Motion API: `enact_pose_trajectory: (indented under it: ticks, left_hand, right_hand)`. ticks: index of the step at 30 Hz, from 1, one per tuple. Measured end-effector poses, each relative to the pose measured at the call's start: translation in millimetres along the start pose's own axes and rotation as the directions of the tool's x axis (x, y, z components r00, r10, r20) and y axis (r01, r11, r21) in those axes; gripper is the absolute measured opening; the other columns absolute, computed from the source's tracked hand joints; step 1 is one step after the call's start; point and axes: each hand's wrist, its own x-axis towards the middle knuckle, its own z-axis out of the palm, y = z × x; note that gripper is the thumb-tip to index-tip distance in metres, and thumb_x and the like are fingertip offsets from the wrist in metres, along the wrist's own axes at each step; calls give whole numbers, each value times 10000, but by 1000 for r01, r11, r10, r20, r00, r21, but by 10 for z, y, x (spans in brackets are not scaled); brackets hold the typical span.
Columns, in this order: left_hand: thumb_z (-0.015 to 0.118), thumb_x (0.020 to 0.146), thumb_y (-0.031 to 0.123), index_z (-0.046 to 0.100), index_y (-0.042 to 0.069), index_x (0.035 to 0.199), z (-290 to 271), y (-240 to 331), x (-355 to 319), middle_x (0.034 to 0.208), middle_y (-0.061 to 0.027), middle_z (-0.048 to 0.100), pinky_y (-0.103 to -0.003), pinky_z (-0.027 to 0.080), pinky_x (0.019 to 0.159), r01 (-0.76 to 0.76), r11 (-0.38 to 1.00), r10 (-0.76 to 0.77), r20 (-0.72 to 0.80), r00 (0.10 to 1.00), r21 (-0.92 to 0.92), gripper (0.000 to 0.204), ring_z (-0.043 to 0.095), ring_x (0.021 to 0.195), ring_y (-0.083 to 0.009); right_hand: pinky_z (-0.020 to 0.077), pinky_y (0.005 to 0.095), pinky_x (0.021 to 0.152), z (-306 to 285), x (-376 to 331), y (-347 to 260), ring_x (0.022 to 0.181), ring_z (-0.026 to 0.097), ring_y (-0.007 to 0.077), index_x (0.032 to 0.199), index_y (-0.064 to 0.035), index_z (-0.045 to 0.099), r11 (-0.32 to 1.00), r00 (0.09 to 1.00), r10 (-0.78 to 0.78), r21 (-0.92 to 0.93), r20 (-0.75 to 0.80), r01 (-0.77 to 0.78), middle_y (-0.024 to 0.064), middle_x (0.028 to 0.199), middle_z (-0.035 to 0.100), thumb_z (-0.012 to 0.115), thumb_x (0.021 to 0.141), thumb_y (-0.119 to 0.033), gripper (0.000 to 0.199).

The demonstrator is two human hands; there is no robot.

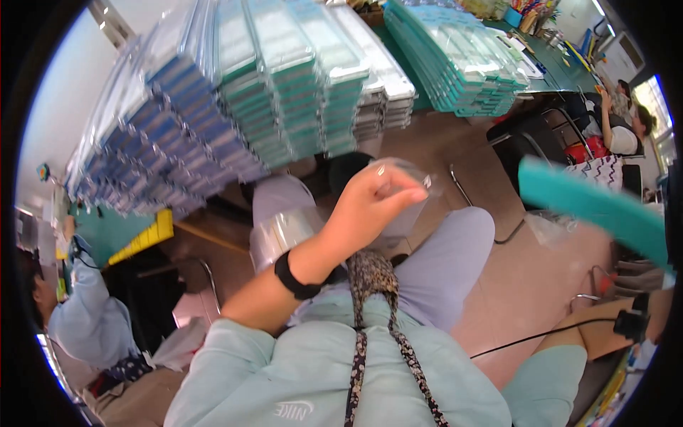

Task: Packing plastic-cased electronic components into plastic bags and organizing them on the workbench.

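My left hand (377, 203), with a black band at its wrist, is raised above my lap. Its fingers are curled toward the thumb on a piece of clear plastic film (425, 181) that glints at the fingertips. My right arm reaches out to the right, with a dark band at the wrist. Only a sliver of my right hand (660, 307) shows at the rim, its fingers hidden. A long, flat teal thing (594, 210), smeared by motion, hangs in the air with its lower end by that hand. A bundle of clear plastic sleeves (284, 233) lies on my thigh.
Tall stacks of plastic-wrapped flat packs, blue (178, 135) and teal (284, 99), stand ahead. Another teal stack (466, 75) sits on the green table (562, 67). A black chair (519, 146) stands at the right. One person (89, 313) sits left; others sit far right.
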Motion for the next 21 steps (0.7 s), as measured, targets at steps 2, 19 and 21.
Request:
enact_pose_trajectory:
  ticks: [2, 19, 21]
  left_hand:
    - [661, 824, 82, 649, 1, 857, 79, -7, 28, 846, -16, 604, -220, 435, 704, -22, 999, 21, 23, 1000, 32, 89, 543, 793, -66]
    - [736, 734, 120, 699, 93, 823, 382, 18, -205, 711, 12, 527, -254, 325, 579, -137, 991, 131, 259, 957, 7, 100, 425, 668, -116]
    - [742, 721, 118, 697, 91, 814, 369, 54, -232, 704, 1, 526, -260, 326, 586, -194, 980, 180, 216, 960, 45, 106, 428, 673, -127]
  right_hand:
    - [485, 281, 754, 15, -54, -79, 823, 609, 167, 1071, -42, 595, 999, 997, -21, 48, 69, 18, 65, 907, 640, 555, 843, -115, 243]
    - [470, 308, 800, -579, -940, -739, 856, 611, 182, 1085, -38, 581, 930, 899, 125, 266, 420, -254, 85, 922, 639, 538, 850, -212, 296]
    - [469, 311, 805, -530, -911, -846, 860, 611, 184, 1087, -37, 579, 912, 895, 116, 311, 431, -268, 88, 923, 639, 536, 851, -223, 304]
